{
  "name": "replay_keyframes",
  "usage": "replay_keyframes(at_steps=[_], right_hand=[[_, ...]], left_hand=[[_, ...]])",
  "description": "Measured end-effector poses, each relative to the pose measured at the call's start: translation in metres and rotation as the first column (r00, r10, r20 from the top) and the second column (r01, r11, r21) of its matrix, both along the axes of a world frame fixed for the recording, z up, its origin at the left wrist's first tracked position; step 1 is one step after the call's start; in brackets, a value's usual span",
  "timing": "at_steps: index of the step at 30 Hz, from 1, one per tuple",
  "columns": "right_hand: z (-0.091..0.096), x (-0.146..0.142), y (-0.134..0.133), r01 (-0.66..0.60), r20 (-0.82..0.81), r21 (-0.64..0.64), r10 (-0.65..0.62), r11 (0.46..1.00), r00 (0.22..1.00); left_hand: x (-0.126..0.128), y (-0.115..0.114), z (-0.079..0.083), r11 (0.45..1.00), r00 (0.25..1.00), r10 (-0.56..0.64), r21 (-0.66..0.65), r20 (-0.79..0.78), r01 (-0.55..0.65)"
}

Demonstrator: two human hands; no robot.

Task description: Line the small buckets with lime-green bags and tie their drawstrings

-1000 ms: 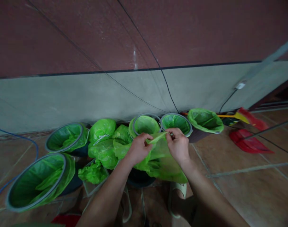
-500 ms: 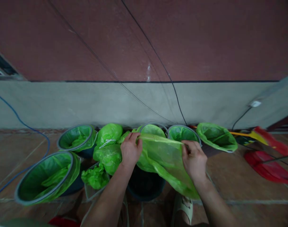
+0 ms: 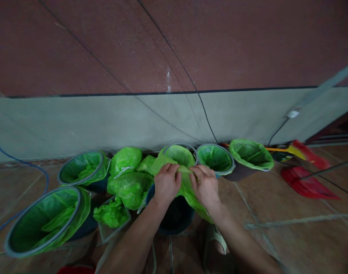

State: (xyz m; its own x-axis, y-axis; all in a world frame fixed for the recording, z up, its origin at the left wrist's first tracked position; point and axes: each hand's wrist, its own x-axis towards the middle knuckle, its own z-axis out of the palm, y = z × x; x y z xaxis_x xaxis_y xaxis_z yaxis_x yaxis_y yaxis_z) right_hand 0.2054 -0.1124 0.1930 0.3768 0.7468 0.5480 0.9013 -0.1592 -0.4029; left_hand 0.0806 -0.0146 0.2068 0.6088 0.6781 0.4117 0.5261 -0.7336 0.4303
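Note:
My left hand [image 3: 166, 183] and my right hand [image 3: 205, 186] both pinch the top edge of a thin green plastic bag [image 3: 191, 190], fingers closed on it, close together. The bag hangs over a dark blue bin [image 3: 174, 217] on the floor right below my hands. The lower part of the bag drapes down on the right side of the bin.
Several bins lined with green bags stand along the wall: two at the left [image 3: 45, 220] [image 3: 82, 171], three behind my hands [image 3: 179, 154] [image 3: 215, 158] [image 3: 249, 154]. Tied green bags [image 3: 125, 161] lie between them. A red dustpan [image 3: 305, 182] and a yellow-handled tool [image 3: 285, 149] lie at the right. Cables hang down the wall.
My hands have come back together on the bag's edge after spreading it wide half a second ago. The bag now hangs lower over the dark bin.

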Motion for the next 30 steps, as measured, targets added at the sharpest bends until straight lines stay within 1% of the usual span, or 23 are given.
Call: replay_keyframes(at_steps=[4, 6, 8, 9, 11, 13, 14, 16, 17, 18, 19, 20, 21, 22, 23, 24, 25, 26, 27, 28, 29, 30], right_hand=[[0.007, 0.011, -0.002, 0.021, -0.112, 0.131, -0.006, 0.991, 0.994], [0.012, 0.017, -0.005, 0.048, -0.128, 0.188, -0.024, 0.981, 0.991], [0.017, 0.022, -0.007, 0.068, -0.129, 0.221, -0.04, 0.973, 0.991], [0.019, 0.024, -0.008, 0.076, -0.128, 0.234, -0.046, 0.969, 0.991], [0.022, 0.027, -0.009, 0.093, -0.131, 0.252, -0.061, 0.963, 0.989], [0.024, 0.03, -0.01, 0.123, -0.145, 0.263, -0.087, 0.957, 0.986], [0.024, 0.031, -0.01, 0.139, -0.153, 0.268, -0.1, 0.953, 0.983], [0.022, 0.034, -0.01, 0.161, -0.16, 0.28, -0.12, 0.946, 0.98], [0.021, 0.036, -0.009, 0.166, -0.16, 0.286, -0.124, 0.944, 0.979], [0.02, 0.037, -0.009, 0.169, -0.161, 0.291, -0.126, 0.942, 0.979], [0.018, 0.039, -0.009, 0.174, -0.163, 0.297, -0.13, 0.939, 0.978], [0.017, 0.04, -0.008, 0.181, -0.167, 0.301, -0.136, 0.936, 0.977], [0.017, 0.042, -0.008, 0.191, -0.173, 0.305, -0.143, 0.933, 0.974], [0.017, 0.043, -0.008, 0.202, -0.182, 0.309, -0.151, 0.929, 0.972], [0.017, 0.044, -0.007, 0.216, -0.192, 0.313, -0.161, 0.925, 0.968], [0.017, 0.046, -0.008, 0.231, -0.203, 0.317, -0.172, 0.92, 0.964], [0.018, 0.047, -0.008, 0.248, -0.214, 0.321, -0.185, 0.914, 0.959], [0.019, 0.049, -0.009, 0.264, -0.224, 0.323, -0.198, 0.909, 0.954], [0.02, 0.051, -0.009, 0.279, -0.231, 0.324, -0.21, 0.904, 0.95], [0.02, 0.053, -0.011, 0.292, -0.236, 0.323, -0.222, 0.9, 0.946], [0.021, 0.056, -0.012, 0.306, -0.241, 0.323, -0.234, 0.896, 0.942], [0.021, 0.059, -0.014, 0.32, -0.245, 0.324, -0.248, 0.89, 0.937]], left_hand=[[0.002, 0.001, -0.002, 0.999, 0.996, 0.038, 0.001, -0.086, -0.038], [0.001, 0.003, -0.003, 0.998, 0.992, 0.069, 0.003, -0.105, -0.069], [0.002, 0.005, -0.004, 0.997, 0.993, 0.075, -0.005, -0.094, -0.076], [0.002, 0.005, -0.004, 0.998, 0.995, 0.06, -0.018, -0.075, -0.061], [0.003, 0.005, -0.003, 0.997, 1.0, -0.01, -0.071, -0.001, 0.01], [0.004, 0.005, -0.001, 0.981, 0.987, -0.1, -0.152, 0.122, 0.119], [0.004, 0.004, 0.0, 0.964, 0.97, -0.136, -0.198, 0.201, 0.176], [0.005, 0.005, 0.001, 0.907, 0.919, -0.157, -0.315, 0.361, 0.279], [0.006, 0.005, 0.002, 0.857, 0.895, -0.142, -0.4, 0.424, 0.326], [0.007, 0.004, 0.003, 0.783, 0.875, -0.115, -0.499, 0.469, 0.371], [0.007, 0.004, 0.004, 0.689, 0.863, -0.083, -0.597, 0.498, 0.411], [0.007, 0.003, 0.005, 0.583, 0.856, -0.054, -0.68, 0.514, 0.444], [0.007, 0.002, 0.006, 0.482, 0.853, -0.035, -0.739, 0.521, 0.471], [0.006, 0.001, 0.008, 0.4, 0.849, -0.029, -0.773, 0.527, 0.493], [0.005, -0.001, 0.01, 0.341, 0.845, -0.037, -0.788, 0.533, 0.512], [0.004, -0.001, 0.011, 0.302, 0.842, -0.058, -0.795, 0.536, 0.527], [0.003, -0.002, 0.013, 0.276, 0.841, -0.089, -0.798, 0.534, 0.536], [0.002, -0.002, 0.013, 0.262, 0.841, -0.121, -0.8, 0.527, 0.539], [0.001, -0.001, 0.014, 0.263, 0.843, -0.152, -0.801, 0.515, 0.537], [0.0, 0.001, 0.014, 0.278, 0.848, -0.181, -0.801, 0.499, 0.531], [-0.002, 0.003, 0.013, 0.31, 0.855, -0.207, -0.797, 0.476, 0.519], [-0.002, 0.006, 0.011, 0.359, 0.865, -0.229, -0.787, 0.446, 0.501]])
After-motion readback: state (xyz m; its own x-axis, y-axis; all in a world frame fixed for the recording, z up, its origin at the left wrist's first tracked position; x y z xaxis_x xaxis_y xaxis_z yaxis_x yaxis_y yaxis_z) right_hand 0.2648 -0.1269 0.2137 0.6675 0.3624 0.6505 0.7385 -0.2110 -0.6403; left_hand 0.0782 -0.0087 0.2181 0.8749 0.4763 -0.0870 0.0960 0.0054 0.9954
